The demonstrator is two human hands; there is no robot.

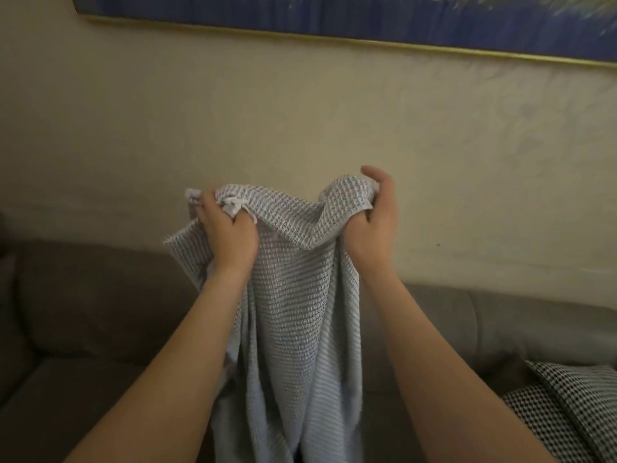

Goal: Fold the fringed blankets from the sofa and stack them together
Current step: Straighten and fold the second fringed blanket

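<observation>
A pale waffle-weave blanket (293,315) with white fringe hangs above a brown sofa (100,312), held up by its top edge. The left hand (228,233) and right hand (375,225) each curl their fingers around bunched cloth. A checkered cushion (567,406) lies at right, below a cream wall (300,121) and framed blue painting (367,15).

Gold-framed blue painting (367,11) on wall (300,111); checked cushion (567,412) btm right.

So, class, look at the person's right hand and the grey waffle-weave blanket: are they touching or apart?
Touching. The head view shows the right hand gripping the blanket at its top edge, with fingers curled into the bunched fabric and no gap between them.
</observation>
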